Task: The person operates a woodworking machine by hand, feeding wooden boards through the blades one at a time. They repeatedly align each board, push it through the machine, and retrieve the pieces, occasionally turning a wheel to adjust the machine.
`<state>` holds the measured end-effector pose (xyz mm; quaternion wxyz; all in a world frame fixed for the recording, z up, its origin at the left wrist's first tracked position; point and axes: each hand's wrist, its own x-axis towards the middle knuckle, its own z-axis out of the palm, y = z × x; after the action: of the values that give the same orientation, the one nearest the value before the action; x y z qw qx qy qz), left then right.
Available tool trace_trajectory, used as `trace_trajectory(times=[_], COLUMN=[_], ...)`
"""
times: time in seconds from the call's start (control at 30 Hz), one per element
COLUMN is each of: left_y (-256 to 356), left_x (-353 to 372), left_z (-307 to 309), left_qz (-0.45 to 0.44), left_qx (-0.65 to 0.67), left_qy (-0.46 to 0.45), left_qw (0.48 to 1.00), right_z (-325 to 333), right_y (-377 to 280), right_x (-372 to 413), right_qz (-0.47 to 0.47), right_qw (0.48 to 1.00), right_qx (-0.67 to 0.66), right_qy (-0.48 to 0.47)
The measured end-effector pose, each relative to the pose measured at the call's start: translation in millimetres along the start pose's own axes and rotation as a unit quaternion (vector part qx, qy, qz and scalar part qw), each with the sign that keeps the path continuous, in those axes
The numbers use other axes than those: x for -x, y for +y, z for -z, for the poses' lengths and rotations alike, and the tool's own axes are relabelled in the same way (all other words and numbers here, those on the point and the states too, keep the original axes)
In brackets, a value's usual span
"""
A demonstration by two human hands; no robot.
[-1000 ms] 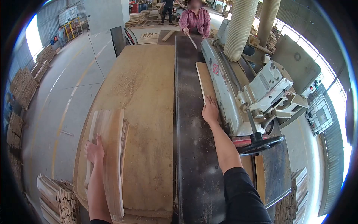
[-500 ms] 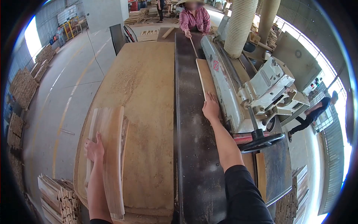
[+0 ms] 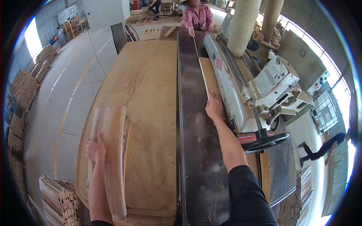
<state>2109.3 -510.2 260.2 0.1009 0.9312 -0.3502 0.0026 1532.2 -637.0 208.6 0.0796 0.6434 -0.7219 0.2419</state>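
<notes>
My left hand [image 3: 96, 149] is closed over the left side of a stack of wooden boards [image 3: 113, 150], its thumb up and the fingertips partly hidden. The stack lies on the light wooden tabletop. Across on the dark machine table, my right hand [image 3: 214, 106] lies on the near end of a wooden board [image 3: 209, 75], fingers stretched out and spread over its top. This board lies flat, along the grey machine body [image 3: 230, 92]. At the far end, another person's hand [image 3: 191, 33] holds a thin strip [image 3: 195, 47] that reaches to the board.
A black handwheel [image 3: 266, 142] sticks out right of my right forearm. A ribbed hose [image 3: 243, 30] rises from the machine. Sawdust [image 3: 128, 79] is scattered over the wooden tabletop [image 3: 151, 113]. Stacked wood [image 3: 62, 199] stands at lower left. Another person [image 3: 326, 147] walks at the right.
The person at the right has walked nearer along the aisle. The far person in dark clothes has bent or sat down. My hands and the boards have hardly moved.
</notes>
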Motion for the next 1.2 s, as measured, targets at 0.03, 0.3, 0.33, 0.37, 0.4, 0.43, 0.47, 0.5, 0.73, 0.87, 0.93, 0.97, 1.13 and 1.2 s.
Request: trace_trajectory(times=[0.03, 0.3, 0.33, 0.37, 0.4, 0.43, 0.47, 0.5, 0.73, 0.87, 0.93, 0.97, 1.13, 1.2], left_y=[0.2, 4.7, 4.4, 4.2, 4.4, 5.1, 5.5, 4.2, 4.4, 4.0, 3.2, 2.2, 2.6, 2.8], left_x=[0.7, 4.2, 4.5, 4.4, 3.9, 3.6, 3.6, 3.7, 3.4, 4.3, 3.9, 2.7, 3.3, 3.4], left_z=[0.8, 7.9, 7.9, 7.7, 7.6, 7.7, 7.7, 7.2, 6.6, 7.6, 6.3, 3.7, 4.6, 4.8], left_qz=[0.0, 0.005, 0.004, 0.003, 0.002, 0.002, 0.002, 0.002, 0.005, -0.001, -0.002, -0.003, -0.001, -0.001], left_qx=[0.001, -0.01, -0.011, -0.011, -0.011, -0.009, -0.008, -0.008, 0.001, 0.002, 0.002, 0.001, -0.003, -0.003], left_qy=[-0.001, -0.01, -0.012, -0.013, -0.014, -0.011, -0.009, -0.008, -0.012, -0.007, -0.005, -0.002, 0.002, 0.001], left_qw=[1.0, 1.0, 1.0, 1.0, 1.0, 1.0, 1.0, 1.0, 1.0, 1.0, 1.0, 1.0, 1.0, 1.0], right_z=[1.0, 1.2, 0.8, 1.0, 1.0, 1.0, 0.6, -0.5, 0.7, -0.6, -0.7, -0.4, -0.1, 0.5], right_y=[-0.6, -1.1, -0.9, -0.4, -0.1, -0.1, 0.3, 0.4, -0.8, -0.3, 0.1, 0.2, -0.4, -0.2], right_x=[0.2, 0.1, 0.9, 1.1, 0.3, -1.2, -1.5, 0.0, -0.6, -0.6, -0.4, -0.4, -0.6, 0.0], right_qz=[0.0, 0.005, 0.005, 0.005, 0.005, 0.006, 0.006, 0.006, 0.007, 0.007, 0.009, 0.011, 0.008, 0.008], right_qw=[1.0, 1.0, 1.0, 1.0, 1.0, 1.0, 1.0, 1.0, 1.0, 1.0, 1.0, 1.0, 1.0, 1.0], right_qx=[0.002, 0.003, 0.004, 0.004, 0.004, 0.005, 0.005, 0.006, 0.008, 0.014, 0.015, 0.014, 0.017, 0.017], right_qy=[0.0, 0.009, 0.006, 0.005, 0.004, 0.006, 0.007, 0.006, 0.012, 0.013, 0.014, 0.015, 0.012, 0.01])
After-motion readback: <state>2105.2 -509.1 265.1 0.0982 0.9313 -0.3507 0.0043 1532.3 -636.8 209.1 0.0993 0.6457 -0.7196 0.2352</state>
